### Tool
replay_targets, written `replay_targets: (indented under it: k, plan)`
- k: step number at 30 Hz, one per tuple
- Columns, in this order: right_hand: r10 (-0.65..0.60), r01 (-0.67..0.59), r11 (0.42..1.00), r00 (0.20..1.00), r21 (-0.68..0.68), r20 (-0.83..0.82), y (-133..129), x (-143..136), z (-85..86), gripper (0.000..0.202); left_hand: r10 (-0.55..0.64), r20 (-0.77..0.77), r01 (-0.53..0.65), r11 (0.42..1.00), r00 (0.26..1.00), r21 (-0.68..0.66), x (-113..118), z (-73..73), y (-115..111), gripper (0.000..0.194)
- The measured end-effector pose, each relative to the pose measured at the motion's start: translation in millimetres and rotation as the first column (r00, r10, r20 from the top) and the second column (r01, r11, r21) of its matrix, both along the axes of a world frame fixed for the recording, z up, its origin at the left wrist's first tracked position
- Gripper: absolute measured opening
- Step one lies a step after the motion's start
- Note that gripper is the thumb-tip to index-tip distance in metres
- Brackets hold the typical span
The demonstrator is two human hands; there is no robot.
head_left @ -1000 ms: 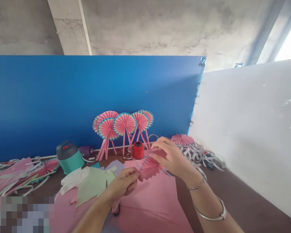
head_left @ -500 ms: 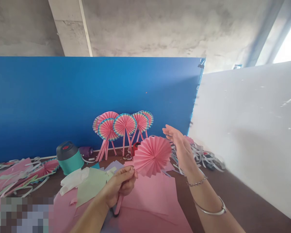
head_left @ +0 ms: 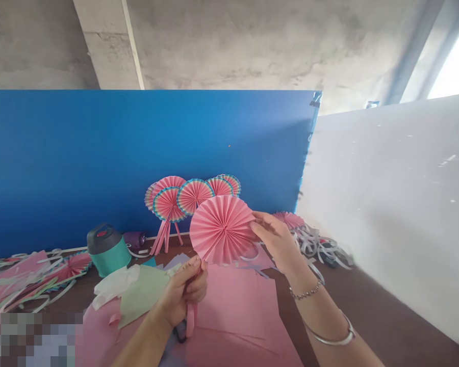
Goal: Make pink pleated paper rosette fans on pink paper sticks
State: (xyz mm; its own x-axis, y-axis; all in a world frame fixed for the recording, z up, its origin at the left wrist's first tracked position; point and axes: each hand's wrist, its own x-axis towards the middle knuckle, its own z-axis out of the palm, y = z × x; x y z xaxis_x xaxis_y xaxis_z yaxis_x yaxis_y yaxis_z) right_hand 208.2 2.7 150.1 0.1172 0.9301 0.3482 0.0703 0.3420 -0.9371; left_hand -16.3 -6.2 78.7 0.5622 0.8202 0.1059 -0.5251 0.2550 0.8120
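Note:
A round pink pleated paper fan point(head_left: 221, 229) is held up in front of me, spread into a full circle. My left hand point(head_left: 185, 293) pinches its pink handle strips just below the disc. My right hand point(head_left: 277, 240) touches the fan's right edge with thumb and fingertips. Bracelets circle my right wrist. Behind the fan, several finished pink fans with teal rims point(head_left: 176, 199) lean upright against the blue board point(head_left: 99, 153).
Pink paper sheets point(head_left: 233, 316) and pale green paper point(head_left: 145, 293) cover the brown table. A teal lidded container point(head_left: 107, 248) stands at the left. Paper strips and scraps lie at far left point(head_left: 19, 278) and at right point(head_left: 321, 244). A white wall point(head_left: 398, 204) borders the right.
The fan went from a folded bundle to a full open circle and rose higher. My right hand let go, swung away, then came back to the fan's right edge.

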Motion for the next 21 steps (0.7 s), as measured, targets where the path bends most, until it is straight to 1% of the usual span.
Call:
replay_targets:
  k: [3, 6, 8, 12, 14, 15, 17, 19, 21]
  plan:
    - [0.002, -0.003, 1.000, 0.999, 0.025, 0.053, 0, -3, -3.9, 0.039, 0.014, -0.018, -0.014, 1.000, 1.000, 0.007, 1, -2.7, 1, 0.025]
    - [0.042, -0.045, 0.998, 0.996, 0.047, 0.073, -5, -8, -2.4, 0.039, 0.020, -0.021, -0.019, 1.000, 1.000, 0.006, 3, -2.8, 1, 0.026]
    - [0.065, -0.066, 0.997, 0.997, 0.028, 0.040, -8, -11, 0.6, 0.040, 0.017, -0.013, -0.017, 1.000, 1.000, 0.002, 4, -1.8, 0, 0.026]
    - [0.149, -0.153, 0.988, 0.982, -0.031, -0.113, -9, -10, 5.4, 0.043, 0.052, 0.005, -0.052, 0.999, 0.999, -0.001, 1, -0.2, 0, 0.026]
    - [0.188, -0.194, 0.980, 0.972, -0.035, -0.140, -7, -7, 4.9, 0.041, 0.072, 0.012, -0.072, 0.997, 0.997, 0.007, -1, 0.1, 0, 0.025]
    - [0.185, -0.192, 0.981, 0.974, -0.039, -0.135, -5, -6, 3.7, 0.041, 0.077, 0.013, -0.078, 0.997, 0.997, 0.011, -1, 0.2, 0, 0.026]
    - [0.118, -0.124, 0.991, 0.987, -0.048, -0.106, -2, -5, 0.4, 0.042, 0.085, 0.002, -0.085, 0.996, 0.996, 0.016, -1, 1.0, 0, 0.027]
    - [-0.006, 0.005, 1.000, 0.998, -0.021, -0.067, 0, -5, -2.8, 0.045, 0.108, -0.029, -0.107, 0.994, 0.994, 0.024, 1, 2.6, 0, 0.028]
    - [-0.105, 0.106, 0.994, 0.994, 0.030, -0.018, -1, -8, -4.0, 0.041, 0.177, -0.075, -0.174, 0.984, 0.981, 0.051, 5, 4.6, -2, 0.030]
